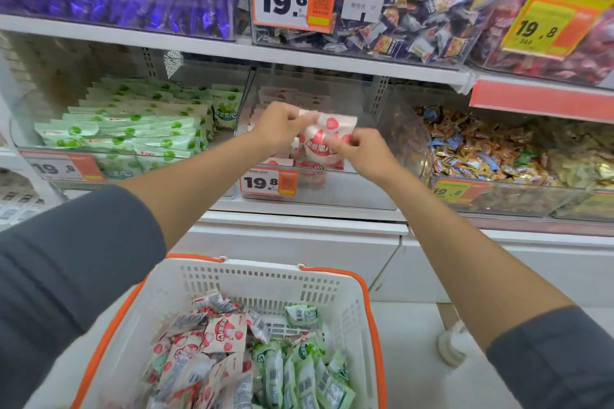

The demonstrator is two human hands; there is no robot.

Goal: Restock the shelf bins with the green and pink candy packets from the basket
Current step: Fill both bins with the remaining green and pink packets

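Both my hands hold a small stack of pink candy packets (327, 133) over the front of the clear middle shelf bin (349, 186). My left hand (282, 126) pinches the stack's upper left edge. My right hand (360, 151) pinches its lower right side. More pink packets lie deeper in that bin. The bin to the left holds rows of green candy packets (139, 124). Below me stands the white basket with orange handles (265, 279), holding loose pink packets (212, 342) on its left and green packets (299, 372) on its right.
A white shelf edge (299, 58) runs just above the bins. The upper shelf carries bins of purple and mixed wrapped sweets. A bin of gold and blue candies (491, 149) sits to the right. Price tags reading 19.8 hang on the bin fronts.
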